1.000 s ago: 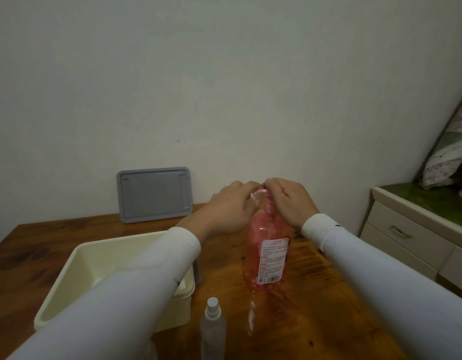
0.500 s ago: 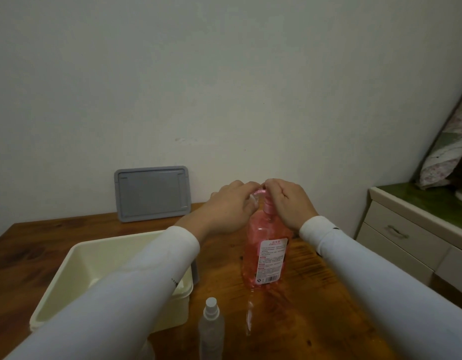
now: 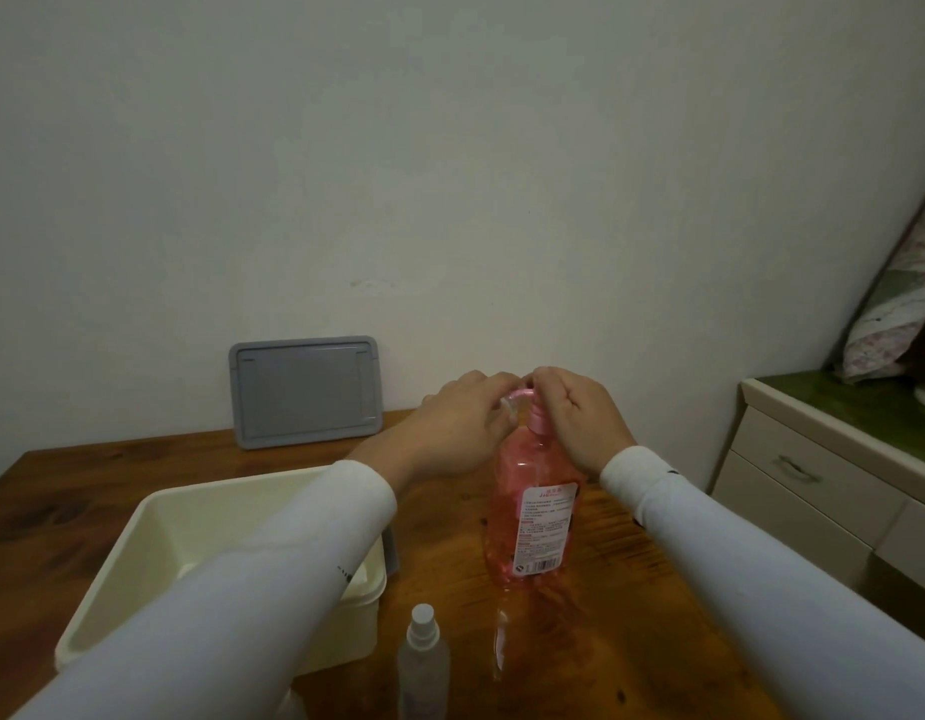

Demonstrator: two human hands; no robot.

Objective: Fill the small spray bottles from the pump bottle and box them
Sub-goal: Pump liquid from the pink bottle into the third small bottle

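Pump bottle point(image 3: 533, 517) stands upright on the wooden table point(image 3: 631, 615), near its middle, filled with pink liquid and bearing a white printed label on the side facing the camera. Both hands meet at its pink pump head. Left hand point(image 3: 450, 428) comes in from the left with fingers curled around a small pale object held against the pump spout; the object is mostly hidden, and what it is cannot be told. Right hand point(image 3: 579, 423) sits on the other side with fingers curled over the top of the pump head, gripping or pressing it; which of the two cannot be told. Both forearms wear white sleeves.

Small spray bottle point(image 3: 423, 662), clear with a white cap, stands upright at the near edge of the table, in front of and slightly left of the pump bottle, apart from it. Cream plastic box point(image 3: 153, 553) sits on the table to the left, open at the top; the left sleeve covers much of its interior. Grey lid point(image 3: 305, 391) leans upright against the wall at the back of the table. Cabinet point(image 3: 813, 485) with drawers stands to the right of the table, with a patterned cushion point(image 3: 902, 309) above it at the frame edge.
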